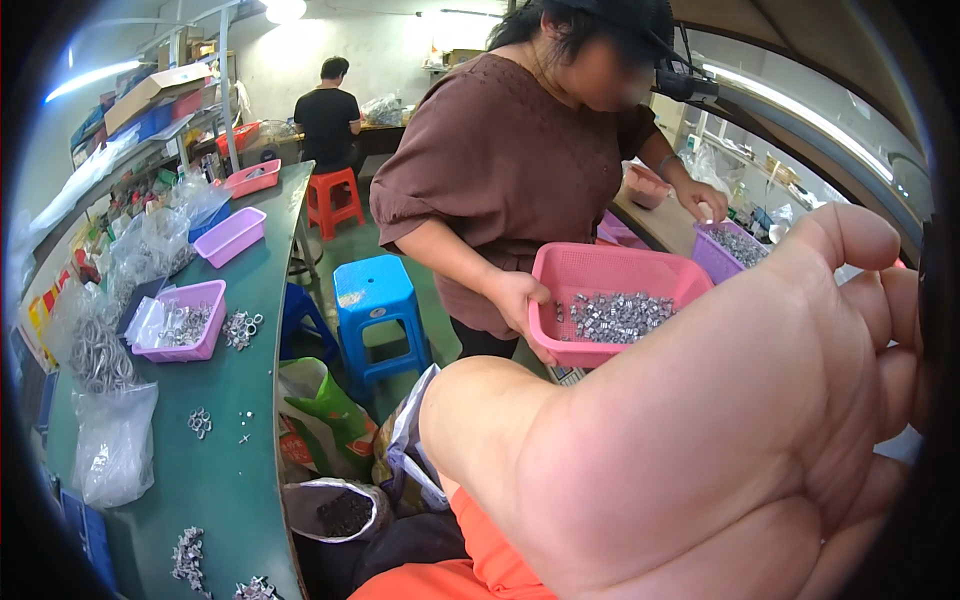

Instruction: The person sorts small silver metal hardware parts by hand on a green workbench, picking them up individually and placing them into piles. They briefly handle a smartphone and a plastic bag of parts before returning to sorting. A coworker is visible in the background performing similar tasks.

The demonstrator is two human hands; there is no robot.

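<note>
My left hand is raised very close to the camera and fills the right side of the view. Its palm faces me and the fingers bend toward the dark right rim. The fingertips are partly cut off there, so whatever they grip is hidden. My right hand does not show. Behind my arm, a co-worker's hand holds a pink plastic basket with many small silvery metal parts in it. The co-worker's other hand is at a purple basket that also contains small metal parts.
On the left, a green table bears purple trays, metal rings and plastic bags. Alongside it are a blue stool, a green bag and a sack of dark pieces. Another person sits farther back.
</note>
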